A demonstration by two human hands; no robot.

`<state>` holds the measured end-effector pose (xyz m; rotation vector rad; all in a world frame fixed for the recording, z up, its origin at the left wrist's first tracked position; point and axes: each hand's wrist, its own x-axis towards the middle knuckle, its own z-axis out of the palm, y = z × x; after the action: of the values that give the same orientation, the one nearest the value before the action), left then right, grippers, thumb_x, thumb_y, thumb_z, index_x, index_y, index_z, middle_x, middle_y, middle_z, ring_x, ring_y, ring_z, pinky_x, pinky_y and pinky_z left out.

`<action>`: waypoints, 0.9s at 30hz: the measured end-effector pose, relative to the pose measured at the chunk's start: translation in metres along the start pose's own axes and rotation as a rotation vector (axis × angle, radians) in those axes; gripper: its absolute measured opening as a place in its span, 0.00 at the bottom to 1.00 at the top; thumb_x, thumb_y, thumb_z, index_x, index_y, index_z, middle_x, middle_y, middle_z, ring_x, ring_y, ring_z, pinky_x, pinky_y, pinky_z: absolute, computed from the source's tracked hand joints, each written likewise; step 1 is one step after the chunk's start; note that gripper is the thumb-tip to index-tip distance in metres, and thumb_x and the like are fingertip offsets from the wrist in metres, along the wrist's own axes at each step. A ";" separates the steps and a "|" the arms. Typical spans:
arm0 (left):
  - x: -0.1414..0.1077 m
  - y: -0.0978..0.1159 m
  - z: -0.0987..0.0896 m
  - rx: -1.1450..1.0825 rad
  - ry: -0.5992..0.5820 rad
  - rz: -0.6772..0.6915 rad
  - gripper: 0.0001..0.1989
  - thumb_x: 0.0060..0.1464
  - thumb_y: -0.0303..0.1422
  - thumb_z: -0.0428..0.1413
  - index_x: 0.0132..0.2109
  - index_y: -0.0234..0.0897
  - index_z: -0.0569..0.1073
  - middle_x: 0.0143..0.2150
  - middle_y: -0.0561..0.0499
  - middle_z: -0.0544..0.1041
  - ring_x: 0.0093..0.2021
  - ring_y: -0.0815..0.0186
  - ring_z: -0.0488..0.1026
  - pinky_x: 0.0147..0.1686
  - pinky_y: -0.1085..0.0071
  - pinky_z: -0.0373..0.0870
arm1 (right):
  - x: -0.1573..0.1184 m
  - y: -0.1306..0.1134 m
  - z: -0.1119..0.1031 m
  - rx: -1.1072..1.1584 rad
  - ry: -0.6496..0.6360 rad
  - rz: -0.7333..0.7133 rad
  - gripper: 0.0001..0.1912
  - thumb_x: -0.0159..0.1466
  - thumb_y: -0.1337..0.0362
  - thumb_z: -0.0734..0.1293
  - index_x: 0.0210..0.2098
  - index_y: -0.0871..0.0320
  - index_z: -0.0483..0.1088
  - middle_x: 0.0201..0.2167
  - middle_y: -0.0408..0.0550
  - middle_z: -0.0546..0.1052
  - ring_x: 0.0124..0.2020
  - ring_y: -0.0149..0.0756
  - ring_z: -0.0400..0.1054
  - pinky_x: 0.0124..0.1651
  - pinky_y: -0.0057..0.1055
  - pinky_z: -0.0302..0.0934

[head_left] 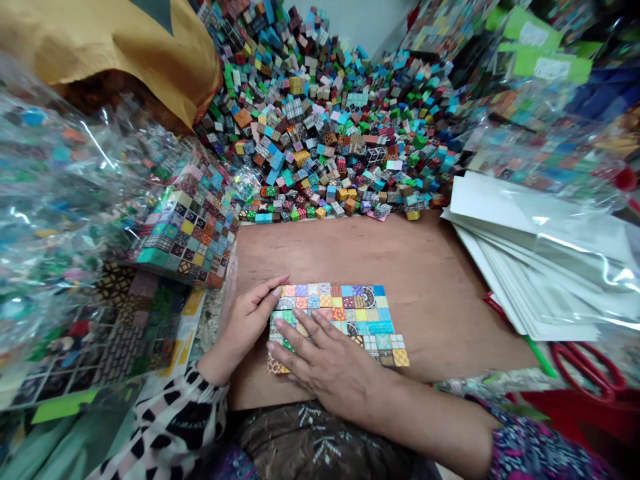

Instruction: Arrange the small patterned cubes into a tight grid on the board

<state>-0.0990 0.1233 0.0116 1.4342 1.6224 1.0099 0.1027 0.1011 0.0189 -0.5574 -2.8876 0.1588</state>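
Observation:
A flat block of small patterned cubes [361, 313], laid in close rows, lies on a brown board [340, 250]. Its near right corner juts out past the rows behind. My right hand [325, 357] rests flat across the left and middle of the cubes, fingers stretched out and slightly apart, hiding several of them. At the block's left edge, my left hand [253, 317] touches the outer cubes with its fingertips; its fingers are extended and it grips nothing that I can see.
A large heap of loose cubes [325, 133] rises behind the board. At left are a wrapped stack of cubes [187, 220] and clear plastic bags [60, 200]. White sheets [540, 267] lie at right, with red scissors [590, 373] and a green pen [543, 358] nearby.

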 end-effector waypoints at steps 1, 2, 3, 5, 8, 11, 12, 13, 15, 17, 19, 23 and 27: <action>0.000 0.000 0.000 0.009 -0.002 0.006 0.22 0.58 0.45 0.53 0.52 0.37 0.77 0.54 0.45 0.78 0.56 0.57 0.74 0.59 0.58 0.67 | 0.000 0.000 -0.001 0.010 -0.009 0.001 0.26 0.70 0.63 0.57 0.66 0.59 0.59 0.67 0.56 0.60 0.66 0.57 0.54 0.66 0.51 0.49; 0.000 0.001 0.000 0.015 -0.003 0.012 0.22 0.58 0.45 0.53 0.52 0.37 0.77 0.54 0.45 0.78 0.55 0.57 0.74 0.59 0.58 0.67 | 0.000 0.001 -0.002 0.021 -0.019 0.002 0.26 0.69 0.63 0.58 0.66 0.59 0.59 0.67 0.56 0.59 0.66 0.57 0.54 0.66 0.50 0.49; 0.000 0.001 0.000 0.020 -0.002 0.019 0.22 0.59 0.45 0.53 0.52 0.37 0.77 0.54 0.44 0.78 0.55 0.57 0.74 0.59 0.58 0.67 | 0.001 0.001 -0.003 0.030 -0.031 0.004 0.26 0.69 0.64 0.58 0.66 0.58 0.59 0.68 0.56 0.59 0.66 0.57 0.54 0.66 0.50 0.49; -0.001 0.001 0.000 0.027 0.001 0.032 0.22 0.59 0.45 0.53 0.52 0.37 0.77 0.54 0.44 0.79 0.55 0.57 0.74 0.58 0.58 0.68 | 0.001 0.002 -0.004 0.045 -0.050 0.008 0.26 0.69 0.63 0.58 0.66 0.57 0.59 0.68 0.55 0.58 0.67 0.56 0.53 0.66 0.50 0.50; -0.001 0.000 0.000 0.037 -0.010 0.042 0.22 0.59 0.46 0.53 0.52 0.37 0.77 0.54 0.44 0.79 0.55 0.56 0.74 0.58 0.58 0.68 | 0.001 0.002 -0.003 0.053 -0.060 0.017 0.26 0.69 0.64 0.58 0.66 0.56 0.59 0.68 0.54 0.58 0.68 0.56 0.51 0.66 0.51 0.50; -0.001 0.000 0.000 0.046 -0.023 0.037 0.23 0.59 0.46 0.52 0.53 0.36 0.76 0.54 0.44 0.78 0.55 0.56 0.74 0.58 0.58 0.68 | 0.001 0.001 -0.001 0.044 -0.026 0.022 0.26 0.69 0.63 0.58 0.66 0.57 0.59 0.68 0.54 0.58 0.67 0.57 0.52 0.66 0.51 0.51; -0.001 0.000 -0.001 0.055 -0.024 0.039 0.23 0.59 0.46 0.51 0.53 0.36 0.76 0.54 0.44 0.78 0.55 0.56 0.74 0.58 0.59 0.68 | 0.002 0.001 -0.001 0.040 -0.012 0.019 0.26 0.69 0.63 0.58 0.66 0.58 0.60 0.68 0.55 0.59 0.67 0.57 0.52 0.65 0.51 0.51; 0.000 0.002 -0.002 0.075 -0.024 0.050 0.23 0.60 0.45 0.51 0.54 0.36 0.76 0.54 0.43 0.78 0.55 0.57 0.74 0.57 0.59 0.69 | 0.002 0.001 0.000 0.037 0.000 0.016 0.25 0.69 0.63 0.58 0.66 0.58 0.60 0.68 0.55 0.59 0.67 0.58 0.52 0.65 0.50 0.52; 0.003 0.006 -0.004 0.154 -0.027 0.113 0.22 0.61 0.44 0.50 0.54 0.36 0.75 0.54 0.43 0.78 0.54 0.57 0.74 0.56 0.60 0.70 | 0.002 0.000 0.000 0.036 0.020 0.014 0.25 0.70 0.63 0.57 0.65 0.59 0.60 0.67 0.56 0.59 0.67 0.58 0.53 0.65 0.51 0.52; 0.008 0.014 -0.007 0.276 -0.060 0.231 0.20 0.62 0.42 0.49 0.53 0.37 0.76 0.52 0.43 0.79 0.54 0.57 0.74 0.57 0.58 0.68 | 0.001 -0.001 -0.001 0.036 0.037 0.032 0.24 0.71 0.61 0.56 0.65 0.58 0.60 0.67 0.57 0.60 0.67 0.59 0.52 0.65 0.52 0.52; 0.013 0.024 -0.007 0.406 -0.125 0.355 0.19 0.62 0.39 0.48 0.52 0.38 0.77 0.52 0.43 0.79 0.55 0.56 0.73 0.61 0.53 0.62 | -0.003 -0.002 -0.004 0.029 0.056 0.056 0.24 0.72 0.59 0.54 0.65 0.58 0.60 0.67 0.58 0.60 0.67 0.58 0.52 0.65 0.53 0.51; 0.022 0.036 -0.001 0.578 -0.283 0.445 0.19 0.61 0.36 0.48 0.55 0.40 0.75 0.52 0.45 0.80 0.55 0.57 0.73 0.64 0.44 0.54 | -0.012 -0.003 -0.010 0.025 0.031 0.075 0.25 0.71 0.64 0.55 0.66 0.61 0.59 0.67 0.60 0.60 0.68 0.55 0.50 0.66 0.52 0.50; 0.023 0.034 0.010 0.606 -0.364 0.444 0.19 0.61 0.34 0.47 0.56 0.39 0.74 0.51 0.43 0.80 0.51 0.58 0.76 0.62 0.48 0.61 | -0.017 0.000 -0.009 0.024 -0.002 0.076 0.26 0.69 0.66 0.56 0.66 0.63 0.59 0.65 0.61 0.63 0.67 0.54 0.53 0.67 0.49 0.50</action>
<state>-0.0782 0.1497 0.0375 2.3063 1.4206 0.4308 0.1201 0.0949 0.0250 -0.6635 -2.8644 0.2047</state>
